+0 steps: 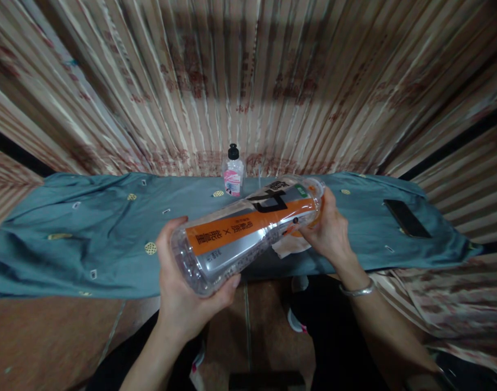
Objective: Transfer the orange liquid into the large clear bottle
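A large clear plastic bottle (248, 231) with an orange and silver label lies tilted on its side in the air in front of me. My left hand (183, 288) wraps round its base, closed on it. My right hand (329, 231) grips the neck end, fingers curled round it, with something orange and white under the palm that I cannot make out. A metal bracelet (357, 291) sits on my right wrist.
Behind the bottle is a table under a teal cloth (89, 233). A small clear bottle with a black cap and pink label (232, 172) stands at its far edge. A black phone (407, 218) lies on the right. Striped curtains (248, 81) hang behind.
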Action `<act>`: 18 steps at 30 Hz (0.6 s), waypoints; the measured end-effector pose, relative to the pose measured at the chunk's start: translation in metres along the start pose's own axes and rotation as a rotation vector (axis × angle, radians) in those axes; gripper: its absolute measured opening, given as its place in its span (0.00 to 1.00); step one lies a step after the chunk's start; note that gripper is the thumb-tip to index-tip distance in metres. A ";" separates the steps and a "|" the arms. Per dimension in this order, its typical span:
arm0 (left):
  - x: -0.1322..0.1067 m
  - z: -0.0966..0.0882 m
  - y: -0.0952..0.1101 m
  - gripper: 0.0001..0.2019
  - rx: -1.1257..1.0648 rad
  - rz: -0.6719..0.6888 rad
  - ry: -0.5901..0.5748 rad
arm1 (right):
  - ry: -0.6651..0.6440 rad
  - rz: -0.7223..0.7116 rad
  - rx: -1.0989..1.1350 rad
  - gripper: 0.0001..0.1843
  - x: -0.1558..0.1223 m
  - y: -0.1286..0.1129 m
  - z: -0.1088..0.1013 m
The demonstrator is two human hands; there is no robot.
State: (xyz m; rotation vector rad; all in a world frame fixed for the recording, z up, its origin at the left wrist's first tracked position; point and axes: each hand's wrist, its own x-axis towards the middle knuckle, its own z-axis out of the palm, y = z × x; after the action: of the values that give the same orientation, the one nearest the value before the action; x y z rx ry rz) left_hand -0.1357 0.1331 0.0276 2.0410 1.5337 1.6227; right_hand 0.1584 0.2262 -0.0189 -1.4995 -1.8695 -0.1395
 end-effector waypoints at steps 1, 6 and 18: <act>0.000 0.001 0.001 0.40 -0.002 -0.010 0.011 | -0.003 0.003 0.001 0.50 0.000 0.000 0.000; -0.001 0.002 0.002 0.40 -0.020 -0.034 0.029 | 0.000 0.001 -0.002 0.50 0.001 -0.001 -0.001; -0.001 0.002 0.002 0.40 -0.021 -0.049 0.045 | 0.002 -0.012 -0.013 0.51 0.000 -0.002 -0.001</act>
State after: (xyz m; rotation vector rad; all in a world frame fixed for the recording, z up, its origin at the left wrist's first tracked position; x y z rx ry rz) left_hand -0.1328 0.1322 0.0268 1.9538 1.5609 1.6702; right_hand 0.1570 0.2250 -0.0168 -1.4964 -1.8797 -0.1586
